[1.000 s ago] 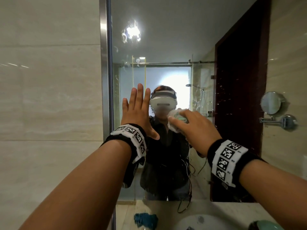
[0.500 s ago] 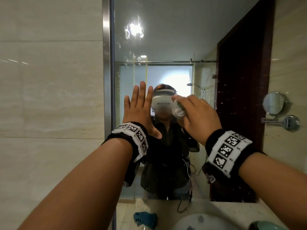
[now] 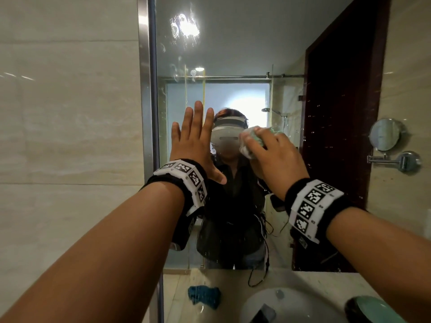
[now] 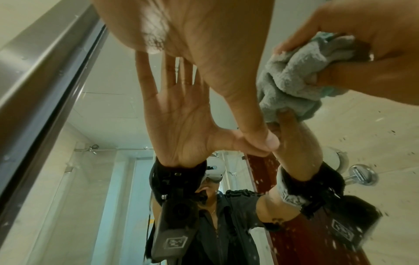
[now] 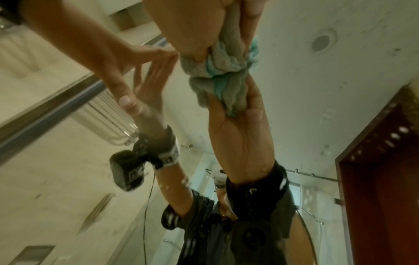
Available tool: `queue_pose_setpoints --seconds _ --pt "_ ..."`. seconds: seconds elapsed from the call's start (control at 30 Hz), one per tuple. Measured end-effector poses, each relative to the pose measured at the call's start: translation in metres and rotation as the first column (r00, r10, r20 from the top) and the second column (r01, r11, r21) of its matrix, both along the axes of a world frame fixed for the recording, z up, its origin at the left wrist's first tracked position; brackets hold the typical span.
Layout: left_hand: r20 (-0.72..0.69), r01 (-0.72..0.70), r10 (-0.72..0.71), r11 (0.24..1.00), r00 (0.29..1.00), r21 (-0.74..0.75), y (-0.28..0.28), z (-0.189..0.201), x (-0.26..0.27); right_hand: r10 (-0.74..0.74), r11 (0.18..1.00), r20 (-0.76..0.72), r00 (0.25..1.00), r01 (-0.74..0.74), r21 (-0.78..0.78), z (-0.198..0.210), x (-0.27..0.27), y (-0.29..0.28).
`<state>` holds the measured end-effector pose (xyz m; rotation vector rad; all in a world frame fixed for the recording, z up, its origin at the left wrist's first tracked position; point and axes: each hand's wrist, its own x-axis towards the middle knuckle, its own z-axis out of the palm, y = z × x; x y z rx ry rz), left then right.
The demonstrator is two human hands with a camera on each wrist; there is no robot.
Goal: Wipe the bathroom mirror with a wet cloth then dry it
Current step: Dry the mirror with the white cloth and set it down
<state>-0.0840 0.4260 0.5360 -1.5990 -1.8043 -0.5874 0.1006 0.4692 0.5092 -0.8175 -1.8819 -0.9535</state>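
Observation:
The wall mirror (image 3: 233, 43) fills the middle of the head view, with a metal frame along its left side. My left hand (image 3: 193, 141) lies flat on the glass, fingers straight and pointing up; the left wrist view shows the left hand (image 4: 192, 26) meeting its reflection. My right hand (image 3: 272, 157) grips a bunched grey and teal cloth (image 3: 247, 145) and presses it against the glass just right of the left hand. The cloth (image 5: 226, 59) sits balled between fingers and thumb, and the cloth (image 4: 292, 75) touches its own reflection. Droplets speckle the glass on the right.
Below the mirror a blue cloth (image 3: 204, 297) lies on the counter beside a white sink basin (image 3: 291, 306). A teal dish (image 3: 373, 308) sits at the lower right. A round shaving mirror (image 3: 384, 137) on a metal arm is at the right. A tiled wall (image 3: 70, 136) lies left.
My right hand has slid the cloth up the glass, from chest height of the reflection to face height. The left hand has stayed flat in the same spot.

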Motion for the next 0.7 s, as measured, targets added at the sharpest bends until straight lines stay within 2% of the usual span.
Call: queue_pose_setpoints --seconds 0.1,0.23,0.3,0.37,0.5,0.63,0.7 --pt "-0.003 -0.016 0.016 1.0 1.0 0.005 -0.001 0.001 0.001 -0.019 1.0 0.015 1.0 0.019 0.013 -0.013 -0.003 0.002" --pt "-0.008 -0.034 0.034 0.999 0.999 -0.01 -0.006 0.002 0.005 -0.03 0.992 0.148 0.989 0.048 -0.119 -0.042 0.007 -0.002" --pt "0.006 -0.046 0.046 0.999 0.999 -0.029 -0.01 0.003 0.009 -0.034 0.993 0.186 0.982 0.054 -0.107 -0.057 0.013 -0.008" --pt "0.028 -0.047 0.048 0.997 0.998 -0.059 -0.015 -0.005 0.013 -0.033 0.998 0.165 0.986 0.042 -0.056 -0.065 0.016 -0.009" --pt "0.031 0.053 -0.05 0.993 0.998 -0.102 -0.028 -0.052 0.018 0.02 0.994 0.073 0.997 -0.011 -0.112 -0.048 0.01 -0.015" --pt "0.054 0.024 -0.018 0.992 0.998 -0.122 -0.024 -0.076 0.013 0.065 0.997 -0.021 0.998 -0.065 -0.038 -0.042 0.0 -0.017" --pt "0.066 0.006 0.002 0.993 0.998 -0.116 -0.017 -0.079 0.012 0.09 0.995 0.076 0.993 -0.093 0.035 -0.065 -0.003 -0.014"
